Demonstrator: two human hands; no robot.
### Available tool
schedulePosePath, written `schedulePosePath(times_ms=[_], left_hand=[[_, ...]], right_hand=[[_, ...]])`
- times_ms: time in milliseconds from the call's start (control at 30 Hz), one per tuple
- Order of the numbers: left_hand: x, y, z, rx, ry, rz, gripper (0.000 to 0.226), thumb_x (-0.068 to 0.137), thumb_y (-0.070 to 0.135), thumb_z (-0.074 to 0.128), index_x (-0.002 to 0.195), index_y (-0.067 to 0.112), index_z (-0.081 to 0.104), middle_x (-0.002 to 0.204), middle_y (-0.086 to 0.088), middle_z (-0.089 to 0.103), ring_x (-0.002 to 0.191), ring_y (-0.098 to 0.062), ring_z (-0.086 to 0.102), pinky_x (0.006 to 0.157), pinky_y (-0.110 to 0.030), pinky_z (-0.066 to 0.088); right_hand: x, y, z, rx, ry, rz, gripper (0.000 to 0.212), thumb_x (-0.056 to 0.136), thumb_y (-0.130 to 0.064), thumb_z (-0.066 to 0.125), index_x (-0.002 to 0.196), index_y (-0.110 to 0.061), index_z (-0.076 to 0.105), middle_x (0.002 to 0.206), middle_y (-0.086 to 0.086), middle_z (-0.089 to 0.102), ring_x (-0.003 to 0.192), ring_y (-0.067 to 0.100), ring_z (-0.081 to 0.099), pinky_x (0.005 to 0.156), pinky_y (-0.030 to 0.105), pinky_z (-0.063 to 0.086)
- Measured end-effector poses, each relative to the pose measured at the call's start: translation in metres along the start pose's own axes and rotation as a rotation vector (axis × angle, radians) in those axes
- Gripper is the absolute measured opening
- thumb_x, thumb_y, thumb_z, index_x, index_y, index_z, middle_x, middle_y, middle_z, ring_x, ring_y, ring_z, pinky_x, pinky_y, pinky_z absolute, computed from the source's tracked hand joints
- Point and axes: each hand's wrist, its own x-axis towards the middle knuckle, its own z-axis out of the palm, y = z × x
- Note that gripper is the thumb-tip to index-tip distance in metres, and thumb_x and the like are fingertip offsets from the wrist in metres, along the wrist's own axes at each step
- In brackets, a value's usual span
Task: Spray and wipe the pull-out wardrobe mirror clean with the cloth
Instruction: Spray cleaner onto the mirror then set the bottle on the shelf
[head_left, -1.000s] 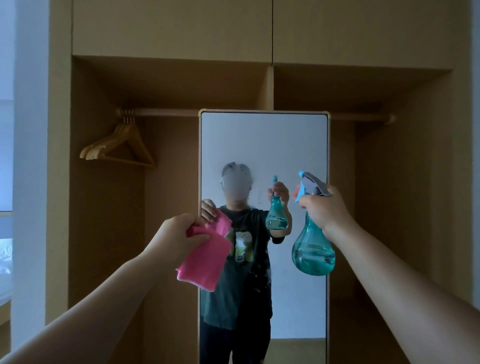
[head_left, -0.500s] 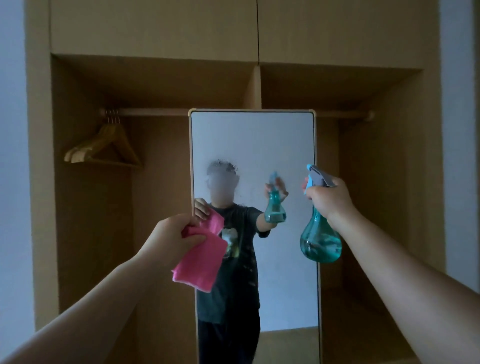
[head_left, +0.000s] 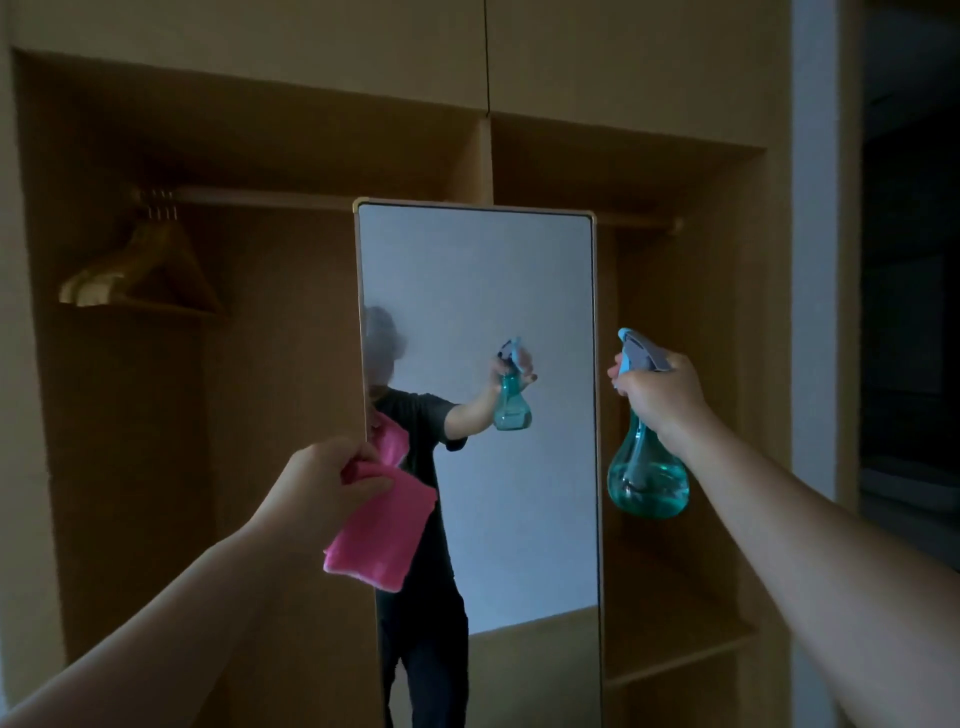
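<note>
So far the mirror (head_left: 483, 415) looks unwiped: the right hand (head_left: 660, 395) grips the spray bottle (head_left: 647, 478) beside it, the left hand (head_left: 327, 483) squeezes the pink cloth (head_left: 384, 540).

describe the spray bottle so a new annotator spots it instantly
Start at the tall mirror standing in the middle of the open wardrobe. Just past its right edge, the right hand holds up the spray bottle. It is see-through teal with a round belly and pale trigger; its smaller twin is only a reflection.
</note>
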Motion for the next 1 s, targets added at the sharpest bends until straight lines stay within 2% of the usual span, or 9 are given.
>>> schedulePosePath(times_ms=[100,267,367,467,567,733,800,867,1000], left_hand=[[-0.004,-0.002,0.003,-0.009,-0.002,0.016,0.013,0.086,0.022,0.067,0.079,0.031,0.06,0.078,0.012,0.061,0.073,0.0,0.055,0.058,-0.014,0.041],[-0.006,0.0,0.007,-0.029,0.005,0.032,0.007,0.084,0.022,0.069,0.087,0.027,0.066,0.082,0.012,0.064,0.079,-0.003,0.058,0.063,-0.014,0.043],[-0.006,0.006,0.012,-0.031,0.023,0.021,0.011,0.084,0.021,0.068,0.084,0.03,0.062,0.082,0.014,0.061,0.077,-0.001,0.056,0.063,-0.014,0.043],[-0.005,0.011,0.021,-0.027,0.018,-0.009,0.011,0.085,0.02,0.067,0.085,0.03,0.061,0.083,0.014,0.061,0.078,-0.001,0.056,0.063,-0.014,0.043],[-0.005,0.015,0.034,-0.006,0.009,-0.04,0.006,0.086,0.021,0.066,0.092,0.024,0.066,0.087,0.01,0.063,0.08,-0.005,0.059,0.067,-0.019,0.048],[-0.013,0.024,0.054,0.007,-0.009,-0.056,0.009,0.088,0.019,0.064,0.09,0.028,0.063,0.082,0.016,0.059,0.077,0.001,0.055,0.06,-0.013,0.043],[-0.016,0.025,0.059,0.014,-0.012,-0.077,0.008,0.088,0.019,0.063,0.089,0.027,0.063,0.083,0.015,0.06,0.078,-0.001,0.056,0.061,-0.015,0.045],[-0.019,0.025,0.062,0.037,-0.017,-0.097,0.004,0.088,0.02,0.064,0.09,0.024,0.064,0.084,0.01,0.062,0.078,-0.005,0.058,0.064,-0.018,0.048],[-0.024,0.023,0.066,0.041,-0.018,-0.124,0.006,0.088,0.02,0.064,0.088,0.026,0.064,0.084,0.011,0.063,0.078,-0.004,0.058,0.063,-0.017,0.046]], right_hand=[[-0.008,0.002,-0.004,-0.025,-0.006,0.009,0.025,0.087,-0.015,0.061,0.111,-0.018,0.063,0.105,0.006,0.065,0.092,0.018,0.059,0.063,0.024,0.037],[-0.014,0.004,-0.01,-0.06,0.013,0.003,0.016,0.082,-0.011,0.06,0.096,-0.014,0.067,0.097,0.013,0.068,0.092,0.027,0.064,0.069,0.028,0.043],[-0.015,0.009,-0.012,-0.026,-0.037,-0.003,0.018,0.083,-0.008,0.059,0.098,-0.015,0.066,0.099,0.013,0.068,0.096,0.027,0.063,0.067,0.025,0.042],[-0.017,0.019,-0.014,-0.001,-0.111,-0.011,0.024,0.084,-0.003,0.058,0.089,-0.026,0.064,0.104,0.008,0.067,0.097,0.021,0.06,0.068,0.026,0.041],[-0.021,0.038,-0.016,-0.019,-0.165,0.01,0.024,0.087,-0.003,0.057,0.086,-0.027,0.06,0.106,0.014,0.066,0.095,0.025,0.06,0.066,0.024,0.041],[-0.03,0.077,-0.017,-0.037,-0.216,0.095,0.015,0.089,-0.009,0.057,0.095,-0.021,0.063,0.111,0.018,0.065,0.099,0.028,0.061,0.084,0.033,0.048],[-0.032,0.09,-0.019,-0.026,-0.237,0.135,0.016,0.089,-0.009,0.056,0.102,-0.015,0.064,0.112,0.02,0.064,0.101,0.03,0.06,0.08,0.029,0.047],[-0.036,0.099,-0.021,-0.008,-0.261,0.155,0.015,0.09,-0.01,0.056,0.098,-0.021,0.062,0.112,0.019,0.063,0.095,0.027,0.061,0.068,0.025,0.043],[-0.039,0.111,-0.022,0.001,-0.295,0.185,0.021,0.09,-0.008,0.055,0.102,-0.025,0.059,0.112,0.017,0.062,0.081,0.015,0.053,0.061,0.023,0.04]])
